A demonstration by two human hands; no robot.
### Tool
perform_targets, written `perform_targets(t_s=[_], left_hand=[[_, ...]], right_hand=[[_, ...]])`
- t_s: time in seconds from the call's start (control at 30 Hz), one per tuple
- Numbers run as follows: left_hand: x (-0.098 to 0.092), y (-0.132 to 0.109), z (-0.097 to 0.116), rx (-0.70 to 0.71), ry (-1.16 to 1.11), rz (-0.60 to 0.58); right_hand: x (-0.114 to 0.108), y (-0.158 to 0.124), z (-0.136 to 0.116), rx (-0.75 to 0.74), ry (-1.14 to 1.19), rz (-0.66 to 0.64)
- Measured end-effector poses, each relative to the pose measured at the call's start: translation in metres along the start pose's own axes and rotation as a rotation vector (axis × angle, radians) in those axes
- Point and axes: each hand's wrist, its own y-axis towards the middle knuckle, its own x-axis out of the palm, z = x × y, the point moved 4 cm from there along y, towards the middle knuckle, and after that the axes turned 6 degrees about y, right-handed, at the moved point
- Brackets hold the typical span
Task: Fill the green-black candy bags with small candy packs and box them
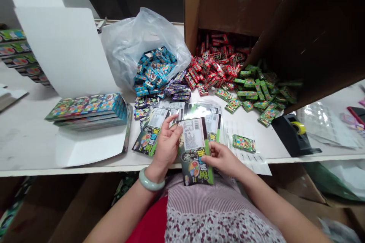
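Observation:
Both my hands hold one printed packaging bag point(194, 151) with a white barcode label, upright over the table's front edge. My left hand point(166, 145), with a pale green bangle on the wrist, grips the bag's left edge near the top. My right hand point(224, 157) pinches its right edge. Behind the bag lies a stack of similar flat bags point(159, 119). A single green candy packet point(243, 142) lies on the table just right of my right hand.
A plastic bag of blue packets point(154, 69) sits centre back, with purple packets point(178, 89) beside it. A tipped cardboard box point(236, 11) spills red packets point(212, 66) and green packets point(258, 91). Filled display packs point(88, 108) lie on white card at left; a tape dispenser point(295, 133) stands at right.

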Motion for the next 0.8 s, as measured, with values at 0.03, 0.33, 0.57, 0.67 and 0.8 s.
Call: perform_targets(t_s=[0.03, 0.33, 0.57, 0.67, 0.8], left_hand=[[-0.001, 0.000, -0.002, -0.004, 0.021, -0.012], [-0.003, -0.013, 0.015, 0.103, 0.337, -0.051], [-0.006, -0.021, 0.036, 0.200, 0.507, -0.077], [0.000, -0.015, 0.045, 0.251, 0.540, -0.114], [0.007, -0.004, 0.047, 0.150, 0.419, -0.180]], right_hand=[[0.000, -0.001, -0.001, 0.016, 0.056, -0.054], [-0.028, 0.011, -0.072, -0.409, -0.111, 0.308], [-0.015, 0.011, -0.069, -0.370, -0.106, 0.258], [-0.015, 0.010, -0.082, -0.357, -0.248, 0.176], [-0.020, 0.014, -0.095, -0.367, -0.165, 0.179]])
